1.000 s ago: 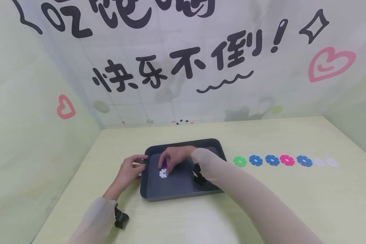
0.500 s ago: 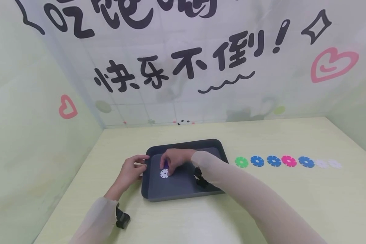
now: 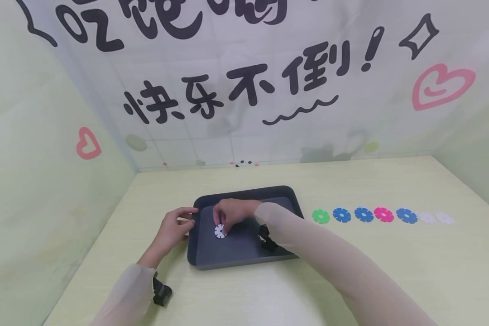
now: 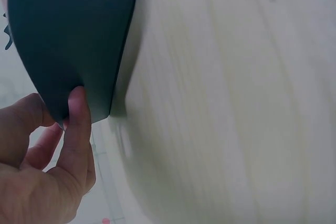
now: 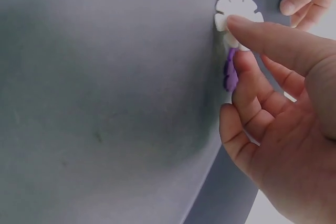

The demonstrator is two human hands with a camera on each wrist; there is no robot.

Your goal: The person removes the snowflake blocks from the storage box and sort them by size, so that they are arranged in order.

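A dark grey tray (image 3: 244, 253) lies on the table. At its left end my left hand (image 3: 174, 230) pinches the rim; in the left wrist view the thumb is on one side of the tray wall and a finger on the other. Inside the tray my right hand (image 3: 233, 213) pinches a white notched flower-shaped disc (image 5: 236, 6) between thumb and finger. Right beside it, partly hidden by the fingers, is a purple notched disc (image 5: 229, 73), seen nearly edge-on. Whether the two discs are joined I cannot tell.
To the right of the tray, a row of notched discs lies on the table: a green disc (image 3: 320, 216), several blue ones, a pink disc (image 3: 384, 214) and pale white discs (image 3: 445, 218) at the far end. A printed cloth (image 3: 244, 131) hangs behind the table.
The white disc has turned slightly in my right fingers, and the purple disc is now hidden in the head view. My left hand keeps its hold on the tray rim.
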